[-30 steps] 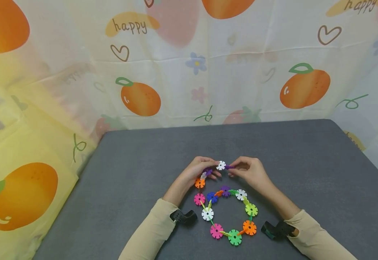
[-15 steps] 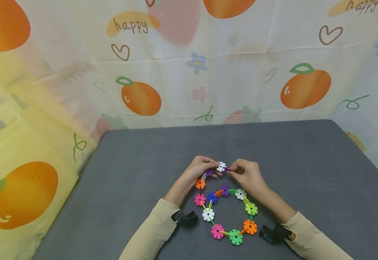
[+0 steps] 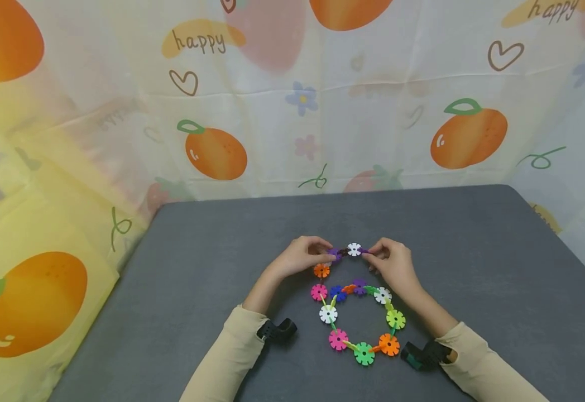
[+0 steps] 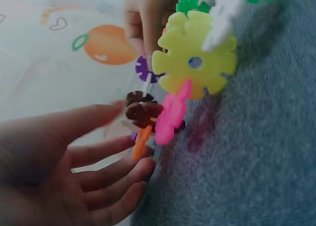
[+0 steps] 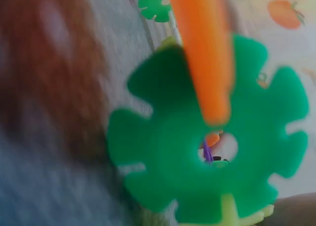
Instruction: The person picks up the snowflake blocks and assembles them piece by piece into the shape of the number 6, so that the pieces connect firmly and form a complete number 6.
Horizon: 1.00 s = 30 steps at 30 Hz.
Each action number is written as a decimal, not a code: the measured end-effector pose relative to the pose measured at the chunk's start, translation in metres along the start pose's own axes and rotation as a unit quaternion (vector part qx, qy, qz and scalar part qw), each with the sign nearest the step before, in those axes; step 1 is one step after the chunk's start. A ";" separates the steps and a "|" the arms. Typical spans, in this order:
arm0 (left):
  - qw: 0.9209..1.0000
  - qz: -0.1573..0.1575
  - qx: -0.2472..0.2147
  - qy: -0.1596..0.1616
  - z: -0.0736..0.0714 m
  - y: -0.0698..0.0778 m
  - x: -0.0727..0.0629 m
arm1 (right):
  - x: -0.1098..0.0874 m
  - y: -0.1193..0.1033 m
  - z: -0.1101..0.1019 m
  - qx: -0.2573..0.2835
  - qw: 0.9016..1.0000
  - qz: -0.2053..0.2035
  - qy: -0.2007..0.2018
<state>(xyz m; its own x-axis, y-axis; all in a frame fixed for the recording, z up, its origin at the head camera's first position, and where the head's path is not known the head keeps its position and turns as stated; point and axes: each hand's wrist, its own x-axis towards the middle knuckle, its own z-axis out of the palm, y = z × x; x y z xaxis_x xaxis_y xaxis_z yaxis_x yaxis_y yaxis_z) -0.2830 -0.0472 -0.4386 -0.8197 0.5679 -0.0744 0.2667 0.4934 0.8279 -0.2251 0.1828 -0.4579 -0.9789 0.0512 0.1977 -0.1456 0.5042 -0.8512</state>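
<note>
A chain of colourful notched plastic discs lies on the table, its lower part bent into a ring with a green disc [image 3: 364, 354] at the front. At the chain's far end, my left hand [image 3: 300, 257] pinches a purple disc [image 3: 335, 255] between thumb and fingers. My right hand [image 3: 397, 269] pinches another purple disc [image 3: 365, 251], joined to a white disc [image 3: 354, 249] between the hands. Below my left hand hang an orange disc [image 3: 321, 271] and a pink disc [image 3: 319, 292]. A green disc [image 5: 163, 152] fills much of the right wrist view, hiding the right fingers.
The dark grey table [image 3: 222, 234] reaches back to a cloth [image 3: 272, 139] printed with oranges and hearts. Black wrist cameras sit on both wrists, the left camera [image 3: 277, 330] and the right camera [image 3: 425, 355], close to the ring's sides.
My left hand has shifted from beside the white disc back to the purple one. The white disc and right hand moved slightly right and away; the ring slid a little away too.
</note>
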 end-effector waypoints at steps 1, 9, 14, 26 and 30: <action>1.000 0.002 0.014 -0.005 -0.002 -0.001 0.000 | 0.002 0.002 -0.001 0.008 1.000 0.005 -0.005; 0.999 -0.028 0.002 0.017 -0.008 -0.010 0.007 | 0.018 0.009 -0.007 0.060 0.994 0.028 -0.085; 0.998 -0.042 0.012 0.046 -0.020 -0.015 0.016 | 0.030 0.007 -0.006 0.045 0.992 0.036 -0.115; 0.995 -0.060 0.006 0.075 -0.032 -0.025 0.029 | 0.052 0.009 0.001 0.007 0.992 0.040 -0.117; 0.994 -0.065 0.004 0.084 -0.030 -0.024 0.031 | 0.055 0.009 -0.001 0.007 0.992 0.041 -0.119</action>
